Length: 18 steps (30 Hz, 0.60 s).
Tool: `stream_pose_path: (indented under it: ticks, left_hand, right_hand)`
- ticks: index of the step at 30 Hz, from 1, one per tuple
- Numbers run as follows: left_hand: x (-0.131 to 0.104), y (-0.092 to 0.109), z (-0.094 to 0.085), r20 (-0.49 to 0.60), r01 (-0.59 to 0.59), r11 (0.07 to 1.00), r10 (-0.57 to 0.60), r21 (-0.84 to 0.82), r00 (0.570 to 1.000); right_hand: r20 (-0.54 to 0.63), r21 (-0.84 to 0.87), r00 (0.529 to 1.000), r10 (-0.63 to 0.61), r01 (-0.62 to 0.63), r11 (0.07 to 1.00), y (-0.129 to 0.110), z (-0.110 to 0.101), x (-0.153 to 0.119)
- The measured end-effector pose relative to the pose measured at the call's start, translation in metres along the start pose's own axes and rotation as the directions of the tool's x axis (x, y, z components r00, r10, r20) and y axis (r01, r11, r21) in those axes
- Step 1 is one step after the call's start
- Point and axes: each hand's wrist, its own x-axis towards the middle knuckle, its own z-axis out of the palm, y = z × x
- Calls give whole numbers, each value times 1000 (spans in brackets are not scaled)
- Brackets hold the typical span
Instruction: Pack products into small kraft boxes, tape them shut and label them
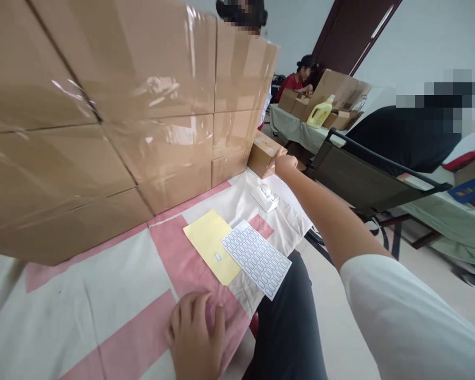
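My left hand (198, 335) rests on the pink-and-white tablecloth (130, 327) near the table's close edge, thumb apart from the fingers and nothing held. Ahead of it lies a yellow sheet (208, 237) with one small label (218, 257) on it. A white sheet of blue-outlined labels (257, 258) overlaps the yellow sheet and reaches over the table edge. My right hand (286, 162) is stretched out to the table's far end, its fingers closed at the edge of a small cardboard box (266, 150). That hand partly hides the box, and its fingertips are hard to see.
A wall of taped cartons (142, 84) stands along the left of the table. A white tape dispenser (265, 198) sits near the small box. Beyond are a folding chair (340, 169), a yellow jug (320, 112), and other people seated at tables.
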Motion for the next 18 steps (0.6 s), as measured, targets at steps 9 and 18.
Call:
stream_pose_path:
  ticks: [9,18]
  left_hand:
    - [7,-11,-63,-242,-452,748,382,-486,892]
    - [5,-71,-165,-460,-266,542,-259,-797,849]
  right_hand:
    - [55,-217,937,-344,347,912,-128,-14,-160]
    - [191,-203,562,-805,825,528,-277,-12,-315]
